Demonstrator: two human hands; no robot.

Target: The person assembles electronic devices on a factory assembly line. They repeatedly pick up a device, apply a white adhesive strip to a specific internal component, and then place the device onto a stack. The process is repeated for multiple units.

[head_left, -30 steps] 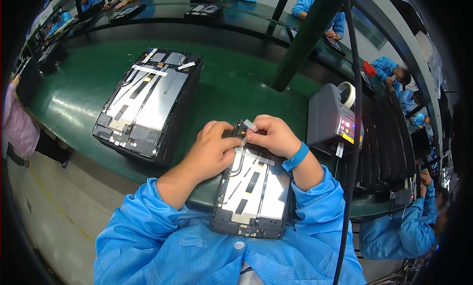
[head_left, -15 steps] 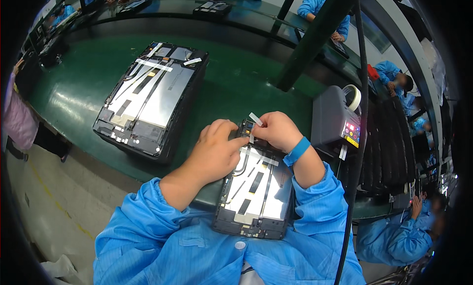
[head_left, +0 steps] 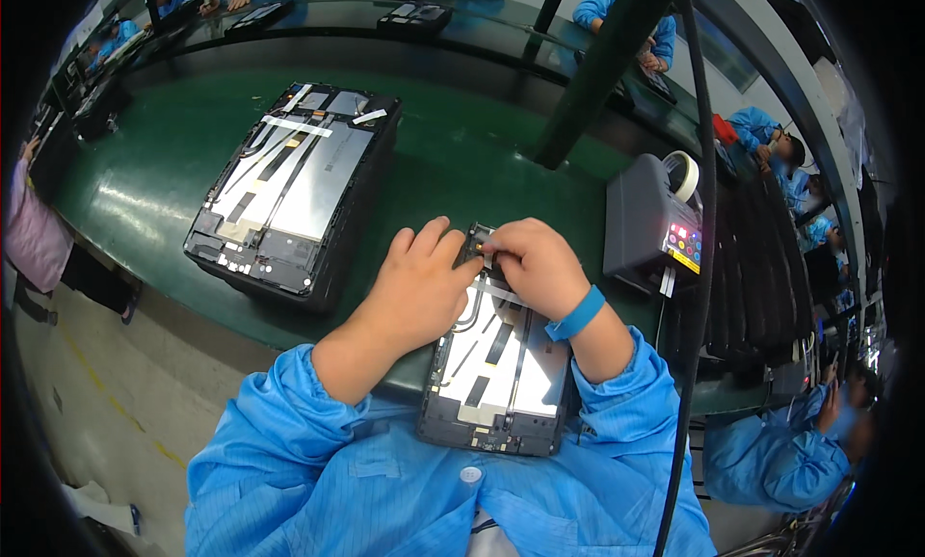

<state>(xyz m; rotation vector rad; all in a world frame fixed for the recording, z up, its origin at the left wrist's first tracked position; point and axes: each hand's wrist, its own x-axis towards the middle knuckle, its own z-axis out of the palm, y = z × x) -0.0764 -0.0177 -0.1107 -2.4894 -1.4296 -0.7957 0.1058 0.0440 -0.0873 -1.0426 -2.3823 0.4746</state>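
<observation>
An opened tablet, its silvery inside and dark flat cables showing, lies against my front at the bench edge. My left hand rests at its upper left, fingers spread and thumb pressed on the top end. My right hand, with a blue wristband, has its fingers bent together over the tablet's top end; whatever they pinch is hidden beneath them. Below that hand a white tape strip crosses the tablet. To the left stands a stack of similar opened tablets, its top one carrying several white tape strips.
A grey tape dispenser with a white roll and lit buttons stands right on the green bench. A dark post rises behind, and a black cable hangs at right. Other people in blue sit around.
My right hand has lowered and moved slightly left onto the tablet's top end. The white strip that stuck up at its fingertips no longer shows. My left hand stays nearly in place.
</observation>
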